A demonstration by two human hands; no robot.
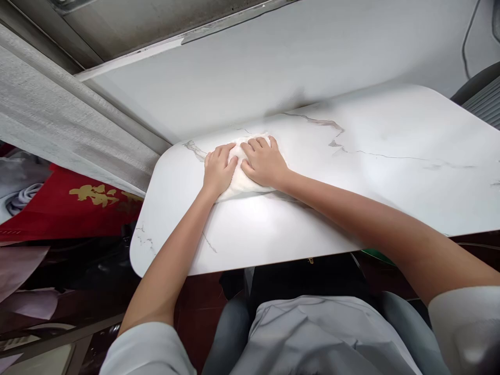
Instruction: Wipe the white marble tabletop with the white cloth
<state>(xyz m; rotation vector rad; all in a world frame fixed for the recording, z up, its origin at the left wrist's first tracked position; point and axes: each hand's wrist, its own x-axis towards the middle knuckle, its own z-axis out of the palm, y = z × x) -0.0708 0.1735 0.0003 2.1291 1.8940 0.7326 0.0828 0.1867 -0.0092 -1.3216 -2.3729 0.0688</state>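
A white, soft-looking folded cloth [244, 182] lies on the white marble-patterned table [398, 182], left of its middle. My left hand [220, 169] rests on the cloth's left side, fingers stretched forward and thumb apart. On the right part of the cloth lies my right hand [263, 160], palm down with its fingers spread. Both hands touch the cloth from above, and the thumbs point toward each other with a strip of cloth between them. The cloth's underside and the parts beneath my palms are hidden.
A pale wall [234, 83] runs along the table's far edge. To the left hangs a light grey curtain [70, 109], with a red cloth with gold characters [78, 203] below it. A grey ribbed object [484, 101] stands beyond the right end.
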